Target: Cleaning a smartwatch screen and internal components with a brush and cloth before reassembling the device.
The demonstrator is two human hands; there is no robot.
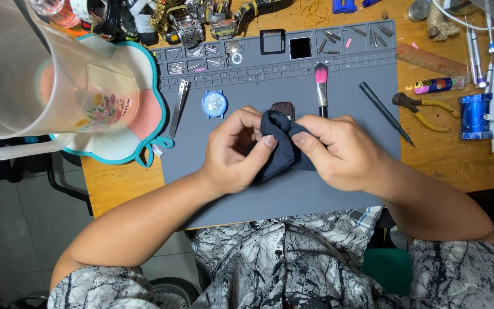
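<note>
Nearest the camera, both forearms reach forward from patterned short sleeves onto a grey work mat [293, 194]. The left hand [235, 150] and the right hand [333, 151] meet at the middle of the mat, both closed around a dark cloth [278, 146] bunched between them. The left fingers curl inward with the thumb pressed against the cloth; the right fingers [307, 143] are pinched together over its other side. Whatever may be wrapped inside the cloth is hidden, so it cannot be told what, if anything, is being rubbed.

As a judgement, the wiping looks to be mid-way: the cloth is gripped and in use, and the parts on the mat lie apart, not put together.

Just beyond the hands, partly hidden by the cloth, lies a small dark square watch case [283, 107]. To its left sits a round blue-rimmed watch part [214, 104] and, further left, metal tweezers [178, 109]. To the right stand a pink-tipped brush [321, 86] and a dark pointed tool [385, 113]. Farther back, the mat's tray compartments hold small pins. A clear plastic jug [41, 80] looms at the left.
</note>
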